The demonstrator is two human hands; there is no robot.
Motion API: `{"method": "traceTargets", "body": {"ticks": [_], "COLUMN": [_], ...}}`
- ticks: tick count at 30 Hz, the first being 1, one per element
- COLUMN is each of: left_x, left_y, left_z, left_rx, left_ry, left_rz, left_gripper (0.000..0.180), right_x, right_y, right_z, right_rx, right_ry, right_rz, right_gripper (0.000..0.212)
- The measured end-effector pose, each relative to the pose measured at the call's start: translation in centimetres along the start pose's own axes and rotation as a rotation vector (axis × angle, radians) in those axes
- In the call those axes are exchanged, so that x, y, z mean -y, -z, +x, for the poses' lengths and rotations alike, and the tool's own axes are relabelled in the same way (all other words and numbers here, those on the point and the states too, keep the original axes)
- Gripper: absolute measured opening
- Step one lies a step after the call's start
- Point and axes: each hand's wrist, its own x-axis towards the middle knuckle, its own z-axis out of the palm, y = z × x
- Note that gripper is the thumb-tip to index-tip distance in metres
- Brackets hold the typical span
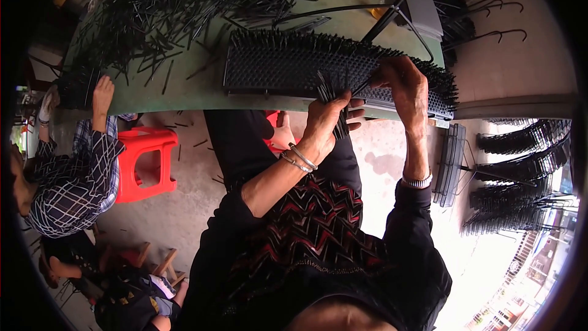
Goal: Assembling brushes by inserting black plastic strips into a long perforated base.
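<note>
A long black perforated block [275, 70] lies along the near edge of the green table, its far rows bristling with upright black strips. My left hand [327, 116] is closed round a bundle of thin black strips [326, 89] just in front of the block. Over the block's right half, my right hand [401, 83] has its fingers pinched low at the holes. A thin dark strip shows at those fingertips, partly hidden by the hand.
Loose black strips [184, 9] are heaped across the green table [184, 95]. A black metal rod frame [392, 12] rises behind the block. At left, a person [73, 190] works at the table beside a red plastic stool [147, 162]. Black racks [520, 171] stand on the right.
</note>
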Motion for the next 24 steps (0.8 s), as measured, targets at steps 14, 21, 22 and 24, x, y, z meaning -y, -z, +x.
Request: {"method": "traceTargets", "body": {"ticks": [14,21,22,24], "left_x": [1.9,2.7,2.8,2.9], "left_y": [0.8,0.9,0.9,1.0], "left_z": [0.3,0.8,0.9,1.0], "left_rx": [0.064,0.000,-0.013,-0.020], "left_ry": [0.157,0.150,0.151,0.147], "left_rz": [-0.047,-0.085,-0.086,-0.093], "left_gripper": [0.022,0.013,0.012,0.013], "right_x": [-2.6,-2.8,-2.8,-2.7], "right_y": [-0.4,-0.2,-0.3,-0.4], "right_z": [3.4,3.9,3.9,3.8], "right_rx": [-0.274,-0.232,-0.230,-0.247], "right_ry": [0.287,0.276,0.278,0.279], "right_rz": [-0.344,-0.339,-0.340,-0.345], "right_gripper": [0.010,0.010,0.010,0.010]}}
